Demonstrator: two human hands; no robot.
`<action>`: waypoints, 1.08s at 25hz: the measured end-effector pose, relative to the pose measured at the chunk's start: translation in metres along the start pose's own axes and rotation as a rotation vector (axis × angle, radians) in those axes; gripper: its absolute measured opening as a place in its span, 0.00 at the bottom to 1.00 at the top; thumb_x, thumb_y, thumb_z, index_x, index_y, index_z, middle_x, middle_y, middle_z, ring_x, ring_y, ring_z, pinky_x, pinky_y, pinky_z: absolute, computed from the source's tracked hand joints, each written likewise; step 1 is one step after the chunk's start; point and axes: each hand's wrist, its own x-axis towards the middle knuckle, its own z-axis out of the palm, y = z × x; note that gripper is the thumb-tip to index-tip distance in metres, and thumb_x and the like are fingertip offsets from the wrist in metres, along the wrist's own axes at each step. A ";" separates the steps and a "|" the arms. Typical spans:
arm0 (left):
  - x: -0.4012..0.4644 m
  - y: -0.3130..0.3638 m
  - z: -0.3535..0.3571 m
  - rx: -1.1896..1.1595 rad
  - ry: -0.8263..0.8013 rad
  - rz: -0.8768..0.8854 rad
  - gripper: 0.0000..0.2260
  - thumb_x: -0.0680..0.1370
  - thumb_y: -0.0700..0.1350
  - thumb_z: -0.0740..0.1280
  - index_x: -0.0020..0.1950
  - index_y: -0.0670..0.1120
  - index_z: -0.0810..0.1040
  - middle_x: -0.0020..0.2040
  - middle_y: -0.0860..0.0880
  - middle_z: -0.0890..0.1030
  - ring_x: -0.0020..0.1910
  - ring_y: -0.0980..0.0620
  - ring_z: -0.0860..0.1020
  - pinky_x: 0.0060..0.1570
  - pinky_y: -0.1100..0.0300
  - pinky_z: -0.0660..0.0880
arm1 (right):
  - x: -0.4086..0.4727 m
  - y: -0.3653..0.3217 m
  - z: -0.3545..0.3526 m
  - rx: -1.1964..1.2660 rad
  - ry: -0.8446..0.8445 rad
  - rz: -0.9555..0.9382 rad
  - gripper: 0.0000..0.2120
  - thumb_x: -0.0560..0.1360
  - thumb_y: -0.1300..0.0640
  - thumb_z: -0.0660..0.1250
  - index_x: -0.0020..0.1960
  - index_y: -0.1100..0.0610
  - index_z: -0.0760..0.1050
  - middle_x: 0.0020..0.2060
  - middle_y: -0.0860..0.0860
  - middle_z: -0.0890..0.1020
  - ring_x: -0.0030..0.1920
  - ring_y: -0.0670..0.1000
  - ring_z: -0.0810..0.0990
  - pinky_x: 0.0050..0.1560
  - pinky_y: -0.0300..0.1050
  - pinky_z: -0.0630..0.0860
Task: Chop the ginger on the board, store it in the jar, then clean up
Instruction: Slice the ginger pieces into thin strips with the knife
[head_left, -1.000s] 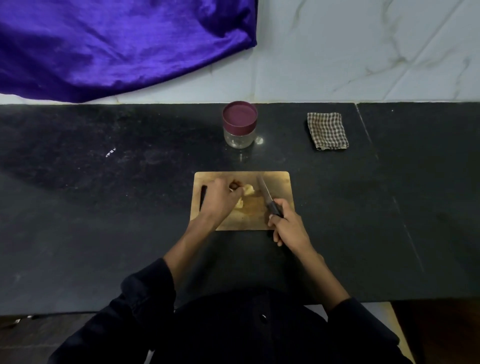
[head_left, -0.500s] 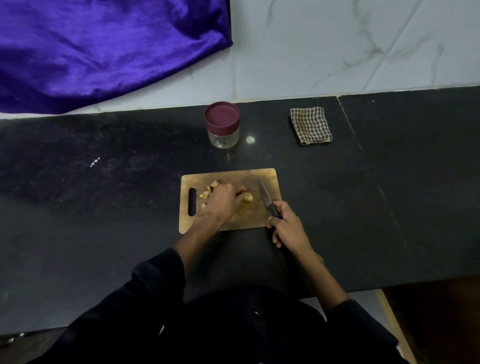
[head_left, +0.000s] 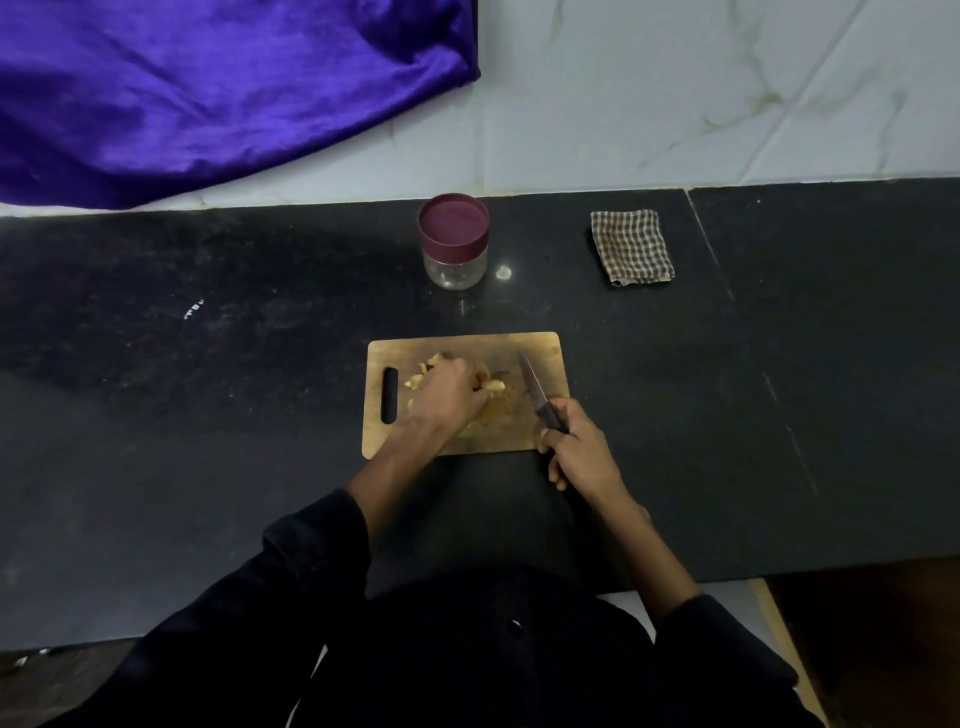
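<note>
My left hand (head_left: 448, 391) and my right hand (head_left: 582, 451) with the knife (head_left: 537, 396) are occupying the board (head_left: 540, 347). Behind it the jar (head_left: 454, 240) is standing in the way; the checkered cloth (head_left: 632, 247) is lying well apart, with bare counter (head_left: 208, 415) lying between them.

Board: the wooden cutting board (head_left: 540, 348) lies on the black counter (head_left: 208, 415), handle slot to the left.
Ginger: pale ginger pieces (head_left: 418, 376) on the board, partly under the left hand (head_left: 449, 397), which grips some.
Knife: the knife (head_left: 532, 384) in the right hand (head_left: 579, 449), over the board's right side (tip pointing away).
Jar: the lidded jar (head_left: 454, 241) behind the board.
Cloth: a checked cloth (head_left: 631, 247) behind and right of the board.
</note>
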 end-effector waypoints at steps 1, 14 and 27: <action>-0.001 0.000 -0.001 -0.023 0.004 0.000 0.06 0.77 0.43 0.69 0.52 0.46 0.81 0.45 0.50 0.82 0.43 0.56 0.80 0.46 0.57 0.80 | 0.000 0.000 0.000 -0.001 -0.002 0.001 0.15 0.80 0.62 0.59 0.62 0.46 0.68 0.40 0.53 0.80 0.25 0.46 0.75 0.24 0.41 0.71; 0.002 -0.002 -0.006 -0.417 -0.002 -0.187 0.05 0.78 0.41 0.66 0.53 0.43 0.79 0.45 0.46 0.82 0.36 0.56 0.79 0.27 0.68 0.72 | -0.001 -0.002 -0.001 0.016 -0.008 0.004 0.15 0.80 0.63 0.59 0.61 0.47 0.69 0.41 0.53 0.79 0.26 0.47 0.75 0.24 0.42 0.71; 0.022 0.020 0.010 -0.090 -0.051 -0.055 0.12 0.77 0.40 0.67 0.60 0.46 0.79 0.54 0.48 0.81 0.53 0.53 0.79 0.55 0.58 0.76 | -0.001 -0.001 -0.001 -0.059 0.007 0.006 0.16 0.79 0.62 0.59 0.65 0.49 0.68 0.38 0.55 0.80 0.25 0.47 0.74 0.22 0.40 0.70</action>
